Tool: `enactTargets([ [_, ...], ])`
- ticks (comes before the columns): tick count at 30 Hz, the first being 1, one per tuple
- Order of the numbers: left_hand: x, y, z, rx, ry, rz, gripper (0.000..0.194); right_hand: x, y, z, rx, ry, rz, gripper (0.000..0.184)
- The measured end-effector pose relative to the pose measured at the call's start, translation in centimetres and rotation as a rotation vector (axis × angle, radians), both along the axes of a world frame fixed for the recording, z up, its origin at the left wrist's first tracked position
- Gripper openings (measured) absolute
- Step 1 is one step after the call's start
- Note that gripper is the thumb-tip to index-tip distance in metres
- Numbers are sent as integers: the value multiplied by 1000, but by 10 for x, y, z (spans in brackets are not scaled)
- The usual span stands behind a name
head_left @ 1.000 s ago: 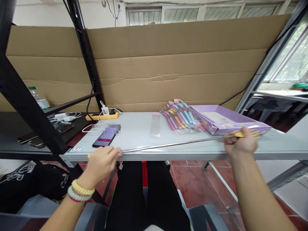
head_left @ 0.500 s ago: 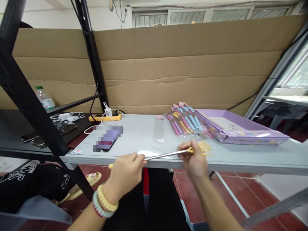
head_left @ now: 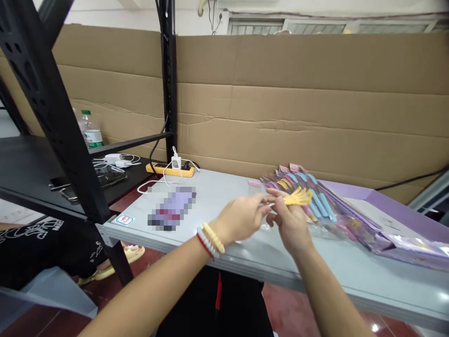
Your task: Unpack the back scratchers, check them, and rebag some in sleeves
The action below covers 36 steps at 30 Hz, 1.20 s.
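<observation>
A yellow hand-shaped back scratcher [head_left: 299,197] is held over the table between both hands. My right hand [head_left: 293,227] grips it just below the yellow claw, fingers closed around the metal rod. My left hand [head_left: 242,217] pinches the rod close beside the right, and only a short piece of metal shows between them. The handle end is hidden by my left hand. Behind the hands lies a clear plastic sleeve with a pink top [head_left: 254,183], partly covered. Several bagged back scratchers [head_left: 317,201] in blue, pink, purple and yellow are piled right of the claw.
A shallow purple box [head_left: 354,193] sits on the right of the grey table [head_left: 217,187]. To the left are a blurred-out phone [head_left: 173,206] and a yellow power strip [head_left: 185,172] with white cables. A black shelf post [head_left: 70,126] rises at left; cardboard [head_left: 298,93] stands behind.
My hands have come together and the long metal rod between them has shortened. Both hands are now higher over the table. The camera view has turned left.
</observation>
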State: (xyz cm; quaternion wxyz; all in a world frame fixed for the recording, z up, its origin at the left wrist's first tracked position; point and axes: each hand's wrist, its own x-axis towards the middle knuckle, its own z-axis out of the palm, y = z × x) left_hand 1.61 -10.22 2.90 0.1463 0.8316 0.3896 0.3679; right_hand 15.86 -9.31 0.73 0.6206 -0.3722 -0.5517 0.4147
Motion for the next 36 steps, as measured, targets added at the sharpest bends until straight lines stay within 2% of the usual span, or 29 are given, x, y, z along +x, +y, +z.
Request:
enactTargets([
  [2,-4,39,15,-102,-185,-23,22,13,21,23,-40,-184,90,42],
  [4,-6,74,22,-325,-384,38,23,22,42,41,-68,-382,140,36],
  [6,-6,99,21,-551,-569,89,23,25,64,47,-21,-593,54,26],
  [8,-6,114,10,-703,-706,107,23,25,86,39,57,-816,-140,19],
  [10,-6,120,-6,-778,-773,120,23,24,105,22,96,-1027,-307,19],
  [12,-7,123,-21,-805,-773,167,23,23,117,3,96,-1196,-368,26],
  [15,-12,124,-34,-745,-611,263,24,23,121,-18,109,-1375,-335,39],
  [17,-15,124,-36,-606,-363,334,29,23,119,-25,103,-1480,-285,46],
  [20,-17,121,-34,-384,70,426,31,22,113,-26,7,-1587,-224,51],
  [23,-16,114,-30,-306,328,416,25,19,106,-19,-39,-1613,-219,51],
  [26,-14,108,-25,-266,432,333,24,20,100,-11,-14,-1555,-210,40],
  [30,-12,103,-20,-275,514,203,34,29,100,-7,30,-1423,-295,29],
  [34,-13,103,-17,-351,548,161,42,37,109,-13,96,-1412,-274,40],
  [36,-14,105,-16,-375,491,172,45,38,112,-17,98,-1423,-236,43],
])
